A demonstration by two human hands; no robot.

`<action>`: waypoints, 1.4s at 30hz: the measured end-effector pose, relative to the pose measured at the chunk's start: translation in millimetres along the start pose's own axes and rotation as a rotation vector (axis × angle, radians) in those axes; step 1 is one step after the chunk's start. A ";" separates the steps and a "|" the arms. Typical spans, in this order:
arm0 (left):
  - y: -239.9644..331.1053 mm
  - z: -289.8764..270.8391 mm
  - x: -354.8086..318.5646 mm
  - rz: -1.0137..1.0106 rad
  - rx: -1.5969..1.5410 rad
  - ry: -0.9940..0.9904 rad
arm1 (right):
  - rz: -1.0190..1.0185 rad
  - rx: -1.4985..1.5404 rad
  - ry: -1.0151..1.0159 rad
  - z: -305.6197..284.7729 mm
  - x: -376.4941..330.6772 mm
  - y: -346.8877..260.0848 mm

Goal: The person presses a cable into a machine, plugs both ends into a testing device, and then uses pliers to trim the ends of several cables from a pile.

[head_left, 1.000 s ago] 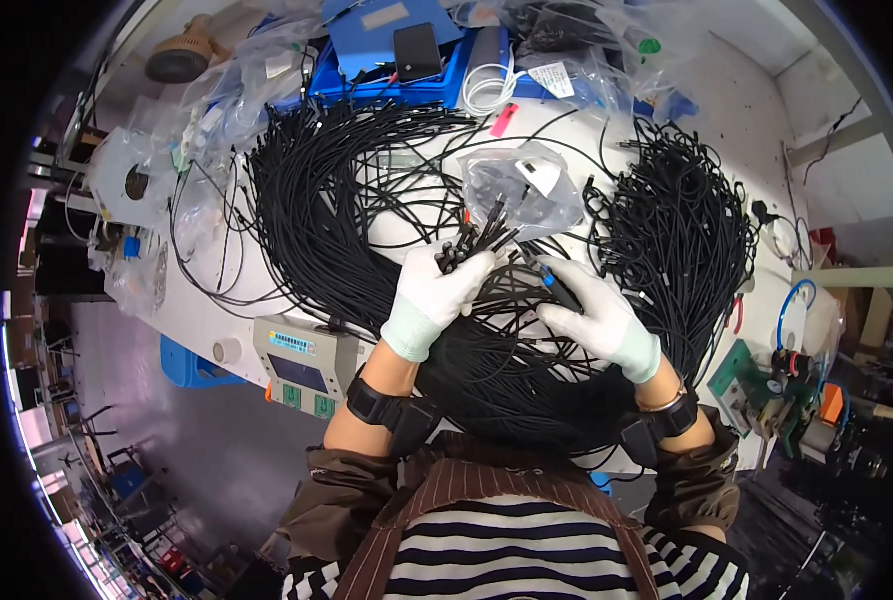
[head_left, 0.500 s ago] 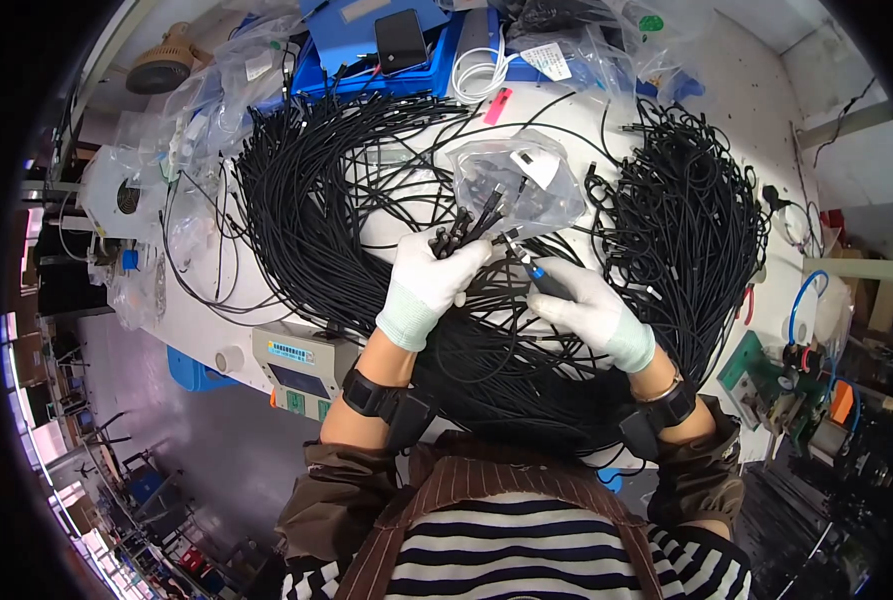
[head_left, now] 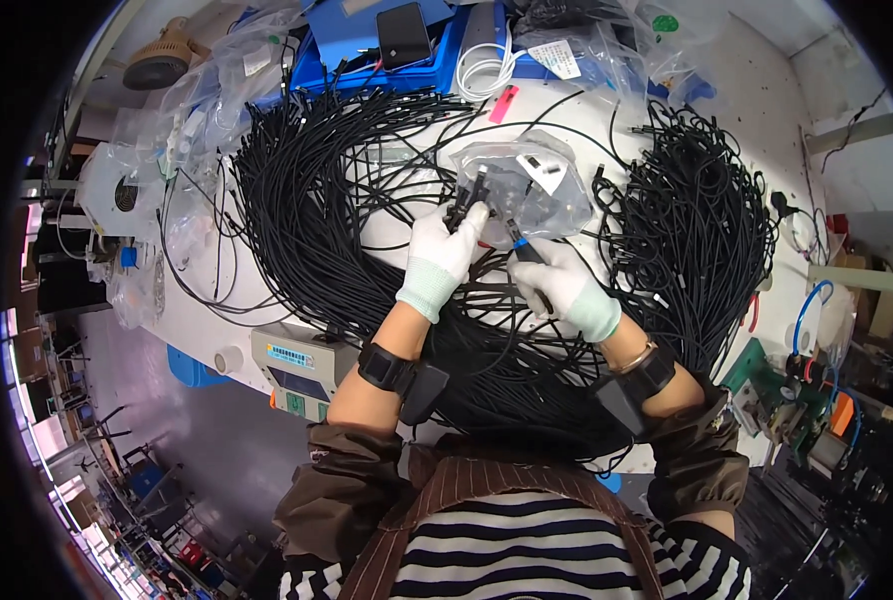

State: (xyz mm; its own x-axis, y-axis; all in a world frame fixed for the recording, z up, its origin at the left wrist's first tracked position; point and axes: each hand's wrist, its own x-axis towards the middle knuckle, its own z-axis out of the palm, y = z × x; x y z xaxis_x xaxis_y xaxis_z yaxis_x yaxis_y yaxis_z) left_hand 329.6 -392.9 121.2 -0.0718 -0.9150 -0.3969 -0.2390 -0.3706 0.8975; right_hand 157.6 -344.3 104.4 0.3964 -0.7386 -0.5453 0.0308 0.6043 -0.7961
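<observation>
Left hand (head_left: 445, 252): fingers closed on a bundle of black cable ends (head_left: 466, 201), beside clear bag (head_left: 523, 186). Right hand (head_left: 561, 285): pinching one blue-tipped connector (head_left: 519, 243). Black cable heaps (head_left: 327, 200) either side remain unsorted.

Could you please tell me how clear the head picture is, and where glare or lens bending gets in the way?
Head view: the left hand and right hand are sharp and evenly lit; the clear plastic bag above them shows glare; the white table edge bends toward the black rim; the cables are crisp.
</observation>
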 end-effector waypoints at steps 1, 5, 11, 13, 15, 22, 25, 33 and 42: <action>-1.2 -1.7 -0.7 -0.009 -0.067 0.013 | 0.001 0.002 -0.001 -0.4 -0.7 -0.8; -3.0 -9.8 -8.4 -0.015 -0.217 -0.017 | -0.144 -0.086 0.071 -8.5 -14.9 -10.1; 9.8 -20.6 -29.6 -0.016 -0.217 -0.194 | -0.401 -0.669 0.094 -11.2 -30.5 -11.3; 12.6 -21.5 -33.9 -0.007 -0.204 -0.204 | -0.426 -0.684 0.075 -9.4 -31.9 -11.1; 14.6 -21.1 -36.9 0.000 -0.178 -0.228 | -0.426 -0.650 0.070 -8.0 -31.2 -8.7; 9.8 -16.4 -37.9 0.007 -0.136 -0.208 | -0.370 -0.401 -0.024 2.5 -33.6 -12.2; 7.7 -12.3 -36.2 0.030 -0.157 -0.166 | -0.302 -0.195 -0.085 6.6 -36.9 -19.7; 8.5 -7.4 -28.8 0.016 -0.106 -0.115 | -0.333 -0.226 -0.035 0.6 -24.6 -8.8; -6.4 0.9 -2.3 0.019 0.007 -0.069 | -0.240 -0.632 0.157 -1.9 -4.5 -0.5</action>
State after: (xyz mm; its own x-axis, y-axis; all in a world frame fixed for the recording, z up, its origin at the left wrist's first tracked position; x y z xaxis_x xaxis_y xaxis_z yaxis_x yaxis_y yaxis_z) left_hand 330.4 -388.3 116.2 -0.1432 -0.9086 -0.3924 -0.2435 -0.3519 0.9038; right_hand 154.0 -341.8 106.8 0.3067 -0.8934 -0.3283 -0.4583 0.1637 -0.8736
